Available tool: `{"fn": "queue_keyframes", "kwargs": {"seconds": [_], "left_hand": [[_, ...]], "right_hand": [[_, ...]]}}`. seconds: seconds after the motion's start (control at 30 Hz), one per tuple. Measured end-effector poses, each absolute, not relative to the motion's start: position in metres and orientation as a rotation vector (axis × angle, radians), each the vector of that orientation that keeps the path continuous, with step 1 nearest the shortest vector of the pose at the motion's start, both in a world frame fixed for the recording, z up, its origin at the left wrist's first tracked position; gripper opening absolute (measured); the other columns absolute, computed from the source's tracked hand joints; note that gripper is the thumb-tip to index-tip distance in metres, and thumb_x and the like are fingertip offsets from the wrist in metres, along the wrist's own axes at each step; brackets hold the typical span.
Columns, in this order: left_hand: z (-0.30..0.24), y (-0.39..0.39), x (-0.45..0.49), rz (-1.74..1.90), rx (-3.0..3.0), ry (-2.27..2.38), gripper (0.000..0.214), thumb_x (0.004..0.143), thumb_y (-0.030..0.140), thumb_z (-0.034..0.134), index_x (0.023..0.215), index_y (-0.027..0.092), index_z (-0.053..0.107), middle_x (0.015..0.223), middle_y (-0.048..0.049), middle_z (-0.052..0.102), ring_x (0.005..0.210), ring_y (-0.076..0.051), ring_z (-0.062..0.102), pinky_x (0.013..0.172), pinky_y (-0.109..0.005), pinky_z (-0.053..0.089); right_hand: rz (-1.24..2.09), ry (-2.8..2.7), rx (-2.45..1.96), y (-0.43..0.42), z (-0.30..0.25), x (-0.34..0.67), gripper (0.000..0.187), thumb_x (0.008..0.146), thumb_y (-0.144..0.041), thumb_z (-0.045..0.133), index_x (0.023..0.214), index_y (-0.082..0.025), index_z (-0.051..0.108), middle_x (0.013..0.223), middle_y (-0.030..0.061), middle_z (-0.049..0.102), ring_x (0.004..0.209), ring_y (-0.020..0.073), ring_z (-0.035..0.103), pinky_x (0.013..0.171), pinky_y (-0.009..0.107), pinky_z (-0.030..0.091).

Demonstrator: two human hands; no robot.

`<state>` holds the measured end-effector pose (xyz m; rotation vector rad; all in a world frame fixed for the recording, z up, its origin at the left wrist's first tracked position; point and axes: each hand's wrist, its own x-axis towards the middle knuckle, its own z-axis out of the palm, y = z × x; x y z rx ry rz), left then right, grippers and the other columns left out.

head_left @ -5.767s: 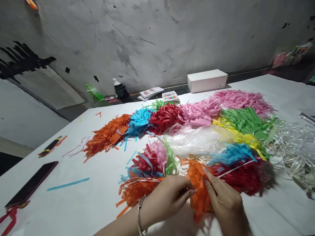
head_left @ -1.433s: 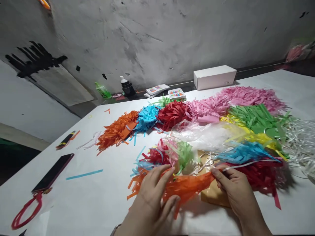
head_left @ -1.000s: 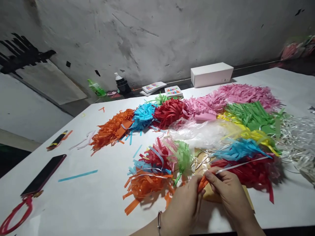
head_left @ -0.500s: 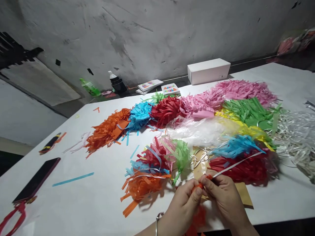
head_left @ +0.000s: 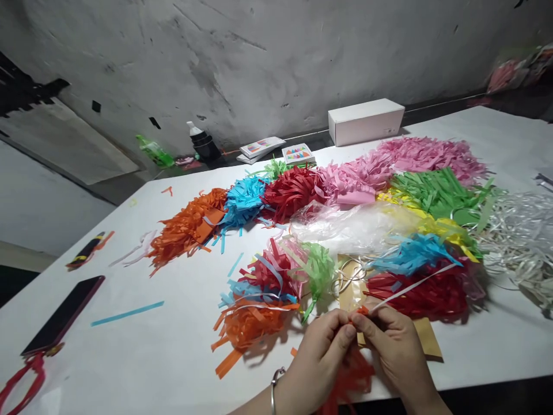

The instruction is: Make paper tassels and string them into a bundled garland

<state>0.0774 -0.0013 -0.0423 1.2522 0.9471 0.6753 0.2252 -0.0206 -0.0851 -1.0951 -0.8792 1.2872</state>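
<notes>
Orange tissue-paper tassel (head_left: pixel 358 372), held at the near edge of a white table (head_left: pixel 181 363), its fringe hanging below the fingers. The left hand (head_left: pixel 322 349), wearing a silver bangle (head_left: pixel 273 389), and the right hand (head_left: pixel 395 346) meet there, thumbs and forefingers pinching its narrow top; the blurred fringe is probably all one bundle. A white ribbon (head_left: pixel 417 285) slants from the right hand across dark red fringe (head_left: pixel 425 294). Brown paper (head_left: pixel 427 340) lies partly under the hands. At the left are a phone (head_left: pixel 64 311) with a red strap (head_left: pixel 26 377) and a blue paper strip (head_left: pixel 127 313). Left of the hands sits a cluster of multicoloured tassels (head_left: pixel 253 325). Beyond lies a clear plastic bag (head_left: pixel 349 227), then a row of orange, blue, red and pink fringed bundles (head_left: pixel 188 225). Farthest back, printed cards (head_left: pixel 299 154) and a white box (head_left: pixel 366 124) stand before a grey wall (head_left: pixel 276 63).
</notes>
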Motion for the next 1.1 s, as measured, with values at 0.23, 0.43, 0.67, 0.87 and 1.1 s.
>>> {"fn": "queue_keyframes", "kwargs": {"seconds": [0.23,0.43,0.67,0.87,1.1], "left_hand": [[-0.047,-0.002,0.082,0.661,0.916,0.869,0.046,0.084,0.060,0.065,0.076,0.017,0.053,0.056,0.0083,0.035,0.048,-0.007,0.023,0.046,-0.022,0.016],[-0.043,0.001,0.085,0.643,0.652,0.844,0.048,0.075,0.059,0.076,0.075,0.018,0.051,0.051,0.0112,0.033,0.041,-0.004,0.016,0.042,-0.021,0.008],[-0.049,-0.002,0.086,0.704,0.702,0.841,0.047,0.076,0.059,0.075,0.075,0.017,0.053,0.050,0.0114,0.031,0.043,-0.005,0.017,0.043,-0.022,0.010],[-0.041,-0.002,0.085,0.555,0.830,0.837,0.045,0.079,0.058,0.072,0.078,0.017,0.053,0.058,0.0080,0.040,0.047,-0.006,0.024,0.045,-0.022,0.015],[-0.041,-0.008,0.066,0.416,0.953,0.928,0.055,0.078,0.072,0.063,0.077,0.017,0.057,0.058,0.0075,0.038,0.050,-0.008,0.027,0.048,-0.024,0.017]], "right_hand": [[1.274,-0.646,-1.153,-0.025,-0.090,0.214,0.027,0.070,-0.041,0.085,0.068,-0.017,0.073,0.063,0.0003,0.063,0.060,0.0145,0.056,0.057,0.025,0.047],[1.371,-0.458,-1.102,-0.023,-0.083,0.208,0.040,0.071,-0.055,0.081,0.076,-0.017,0.068,0.053,-0.0068,0.047,0.040,0.0047,0.033,0.037,0.018,0.026],[1.441,-0.304,-1.050,-0.029,-0.074,0.215,0.040,0.066,-0.049,0.087,0.083,-0.016,0.072,0.056,-0.0071,0.049,0.041,0.0009,0.030,0.038,0.014,0.024],[1.322,-0.381,-1.069,-0.025,-0.077,0.211,0.030,0.067,-0.038,0.088,0.072,-0.016,0.069,0.061,-0.0024,0.057,0.053,0.0089,0.050,0.047,0.019,0.041],[1.245,-0.273,-1.030,-0.015,-0.068,0.214,0.035,0.064,-0.036,0.090,0.067,-0.016,0.061,0.054,-0.0094,0.039,0.044,0.0026,0.030,0.038,0.014,0.025]]}}
